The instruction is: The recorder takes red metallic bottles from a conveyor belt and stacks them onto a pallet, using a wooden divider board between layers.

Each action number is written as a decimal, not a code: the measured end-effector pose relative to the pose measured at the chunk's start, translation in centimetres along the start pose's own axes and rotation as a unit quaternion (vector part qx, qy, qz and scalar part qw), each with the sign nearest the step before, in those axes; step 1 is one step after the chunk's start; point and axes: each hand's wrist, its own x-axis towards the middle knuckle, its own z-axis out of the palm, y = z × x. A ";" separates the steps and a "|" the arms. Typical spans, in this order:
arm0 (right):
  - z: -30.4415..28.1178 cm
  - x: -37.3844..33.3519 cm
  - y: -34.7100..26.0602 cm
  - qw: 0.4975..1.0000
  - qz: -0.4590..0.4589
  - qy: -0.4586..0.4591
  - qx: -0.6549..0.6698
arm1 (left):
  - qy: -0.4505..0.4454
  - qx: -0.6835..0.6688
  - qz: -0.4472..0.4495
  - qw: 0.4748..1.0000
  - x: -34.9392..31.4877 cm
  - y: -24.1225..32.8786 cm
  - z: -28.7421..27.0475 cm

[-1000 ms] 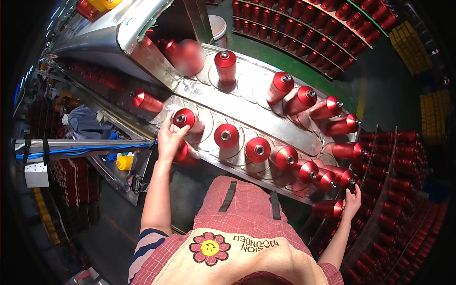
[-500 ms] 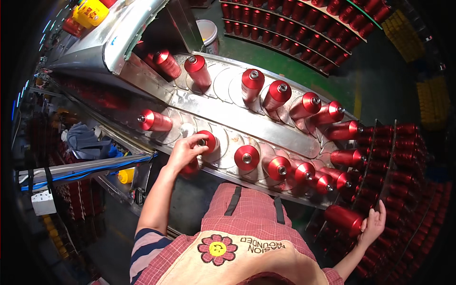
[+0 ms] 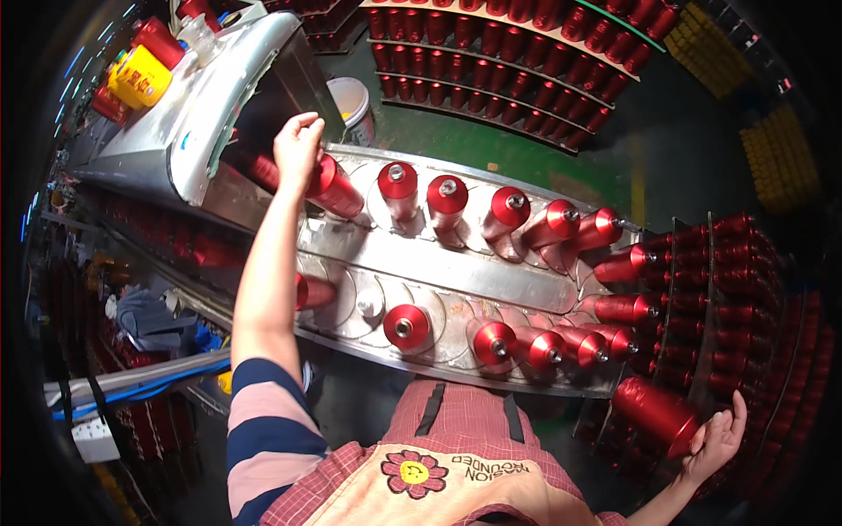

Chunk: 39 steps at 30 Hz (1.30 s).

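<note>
My left hand (image 3: 300,151) is stretched out over the far left of a metal conveyor (image 3: 438,272), near the opening of a hood. Its fingers are curled closed; anything in them is hidden. A shiny red bottle (image 3: 338,191) leans right beside this hand, its top covered by the hand. At the lower right my right hand (image 3: 717,443) grips the end of another red bottle (image 3: 653,414), which is tilted nearly flat; one finger is stretched out. Several red bottles with silver necks stand along both sides of the conveyor, among them a bottle (image 3: 408,327) on the near side.
The metal hood (image 3: 210,105) covers the conveyor's left end, with a yellow container (image 3: 139,77) on top. A white bucket (image 3: 353,110) stands behind. Racks of red bottles (image 3: 728,280) are close on the right, with more shelves (image 3: 491,74) at the far side.
My left hand has left a bottle on the near side and reached across to the far left, by the hood. My right hand still holds its bottle, slightly farther right. The view has shifted.
</note>
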 end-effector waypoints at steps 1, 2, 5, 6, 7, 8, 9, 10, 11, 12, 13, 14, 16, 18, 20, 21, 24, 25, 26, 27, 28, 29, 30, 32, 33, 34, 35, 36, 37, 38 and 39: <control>-0.2 -0.5 0.2 1.000 0.000 0.004 0.002 | 0.023 0.002 0.002 1.000 1.4 -2.8 0.5; -0.5 -1.2 0.1 1.000 0.004 0.016 -0.006 | 0.046 0.033 0.008 0.998 2.5 -5.0 1.3; -0.3 -3.5 -1.2 0.998 0.012 0.062 -0.021 | 0.097 0.053 0.005 0.994 4.6 -9.8 3.5; -0.2 -3.9 -1.3 0.998 0.010 0.063 -0.024 | 0.117 0.054 -0.009 0.992 5.0 -10.8 3.2; 0.0 -4.0 -1.1 0.998 0.015 0.063 -0.023 | 0.140 0.058 -0.023 0.988 5.3 -11.6 2.6; 0.1 -4.4 -1.4 0.997 0.017 0.061 -0.033 | 0.139 0.038 0.007 0.990 5.4 -11.3 2.5; 0.3 -4.5 -1.5 0.997 0.020 0.056 -0.041 | 0.105 0.108 0.028 0.988 5.7 -11.2 1.7; 0.3 -4.3 -1.4 0.999 0.015 0.032 -0.016 | 0.097 0.077 0.037 0.992 6.0 -11.6 0.7; 0.8 -4.2 -1.9 0.999 0.019 0.032 -0.023 | 0.087 0.041 0.042 0.994 6.2 -12.2 0.0; 1.1 -3.7 -1.9 1.000 0.005 -0.019 -0.020 | 0.089 0.024 0.072 0.993 5.7 -11.1 -0.9; 1.4 -3.0 -1.9 0.997 -0.010 -0.072 -0.015 | 0.103 0.066 0.134 0.983 4.8 -10.1 -2.1; 2.3 -2.4 -2.1 0.997 -0.015 -0.077 0.000 | 0.085 0.056 0.159 0.982 3.4 -8.2 -3.0; 5.0 -1.5 -3.1 0.991 -0.055 -0.112 0.042 | -0.009 0.022 0.102 0.995 -0.2 -3.8 -3.4; 8.1 0.1 -3.3 0.974 -0.107 -0.180 0.085 | -0.168 0.047 0.018 0.985 -6.2 0.1 -5.4; 11.5 1.8 -2.8 0.942 -0.181 -0.259 0.114 | -0.302 0.134 -0.034 0.943 -12.5 1.4 -7.8; 13.6 2.4 -3.3 0.926 -0.232 -0.281 0.103 | -0.348 0.178 -0.088 0.916 -15.4 1.2 -8.7; 19.1 2.8 -5.3 0.889 -0.216 -0.341 0.217 | -0.356 0.250 -0.017 0.901 -22.9 -1.2 -7.7; 20.5 2.4 -5.9 0.893 -0.209 -0.327 0.227 | -0.339 0.232 -0.037 0.911 -24.7 -2.4 -7.0; 21.9 2.0 -6.3 0.891 -0.190 -0.346 0.224 | -0.296 0.234 -0.016 0.926 -26.3 -3.6 -5.9; 23.3 1.7 -6.6 0.888 -0.170 -0.366 0.221 | -0.252 0.237 0.005 0.938 -27.5 -4.5 -4.9; 24.5 1.5 -6.6 0.875 -0.162 -0.394 0.233 | -0.217 0.205 0.006 0.954 -28.1 -5.1 -3.8; 25.5 1.0 -6.1 0.860 -0.152 -0.421 0.246 | -0.192 0.200 0.048 0.960 -28.5 -6.1 -3.4; 26.5 0.4 -5.6 0.862 -0.141 -0.425 0.238 | -0.160 0.189 0.048 0.968 -28.8 -6.6 -3.4; 28.4 -1.1 -3.7 0.863 -0.108 -0.443 0.218 | -0.098 0.109 0.032 0.989 -28.7 -6.8 -4.0; 29.3 -1.8 -2.3 0.864 -0.088 -0.453 0.202 | -0.061 0.090 0.019 0.994 -28.6 -6.3 -4.3; 30.1 -2.6 -1.1 0.858 -0.049 -0.464 0.214 | -0.061 0.109 0.031 0.992 -28.4 -5.5 -4.4; 31.0 -3.5 0.3 0.851 -0.009 -0.474 0.227 | -0.061 0.130 0.043 0.989 -28.1 -5.0 -4.5; 32.2 -4.4 1.7 0.860 -0.014 -0.469 0.198 | -0.064 0.152 0.048 0.985 -28.1 -4.8 -4.7; 33.3 -5.3 3.1 0.871 -0.018 -0.462 0.168 | -0.073 0.152 0.052 0.984 -28.0 -4.5 -4.5; 34.4 -6.0 5.0 0.873 -0.017 -0.456 0.174 | -0.079 0.177 0.056 0.979 -28.0 -4.3 -4.0; 35.6 -6.9 7.1 0.876 -0.016 -0.446 0.181 | -0.088 0.202 0.062 0.973 -27.7 -4.2 -3.6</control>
